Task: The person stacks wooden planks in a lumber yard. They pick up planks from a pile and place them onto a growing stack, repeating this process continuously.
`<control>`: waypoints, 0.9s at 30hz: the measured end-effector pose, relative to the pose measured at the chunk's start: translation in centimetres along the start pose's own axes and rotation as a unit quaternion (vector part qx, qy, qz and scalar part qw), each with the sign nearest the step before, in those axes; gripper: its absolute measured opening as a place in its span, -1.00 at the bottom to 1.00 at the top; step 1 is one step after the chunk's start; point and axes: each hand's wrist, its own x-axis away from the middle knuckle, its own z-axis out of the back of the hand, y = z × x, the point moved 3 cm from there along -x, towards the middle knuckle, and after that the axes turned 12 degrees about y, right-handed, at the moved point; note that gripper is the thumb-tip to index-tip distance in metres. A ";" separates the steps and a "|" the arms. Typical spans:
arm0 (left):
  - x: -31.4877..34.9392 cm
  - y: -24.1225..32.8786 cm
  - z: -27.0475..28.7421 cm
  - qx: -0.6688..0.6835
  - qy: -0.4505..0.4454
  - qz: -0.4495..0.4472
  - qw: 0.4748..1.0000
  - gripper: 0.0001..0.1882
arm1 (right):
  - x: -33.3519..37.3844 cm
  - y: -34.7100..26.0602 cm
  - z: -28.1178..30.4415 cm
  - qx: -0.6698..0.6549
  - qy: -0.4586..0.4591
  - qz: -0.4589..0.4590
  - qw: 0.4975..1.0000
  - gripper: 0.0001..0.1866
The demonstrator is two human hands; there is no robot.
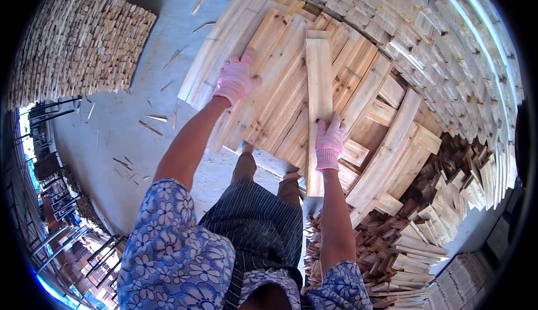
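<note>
Nearest the camera is a blue-and-white flowered shirt (pixel 174 257), worn with a dark striped apron (pixel 255 223). Both forearms reach forward over a layer of pale boards (pixel 277 77) lying side by side in front of the person.

The left hand (pixel 234 82), in a pink glove, rests on the left part of these boards. Its fingers are spread wide, the thumb pointing right, and it has hold of nothing that shows.

The right hand (pixel 329 143), gloved alike, touches the right edge of a loose board (pixel 319 86) near its lower end. Its fingers are slightly parted and point away from the body; whether they grip the wood cannot be told. That loose board lies on top of the others, its near end toward the apron.

Right of it, more boards lie with gaps between. A tall stack of wood (pixel 437 66) curves behind, a jumbled pile of short pieces (pixel 392 254) sits at lower right, and splinters (pixel 150 128) litter the grey floor (pixel 101 142) near another stack (pixel 84 38).
</note>
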 end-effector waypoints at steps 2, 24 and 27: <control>0.0 -0.7 2.1 -0.012 0.014 0.006 1.000 0.03 | 0.4 -1.9 1.2 0.023 -0.035 -0.072 0.997 0.00; 14.0 -14.5 -1.4 0.813 -0.205 0.190 0.511 -0.15 | -11.9 -20.5 3.8 0.118 -0.052 0.252 0.959 -0.12; 20.1 -16.2 -4.8 0.832 -0.106 0.307 0.450 -0.29 | -18.3 -26.2 2.5 0.169 -0.053 0.333 0.926 -0.13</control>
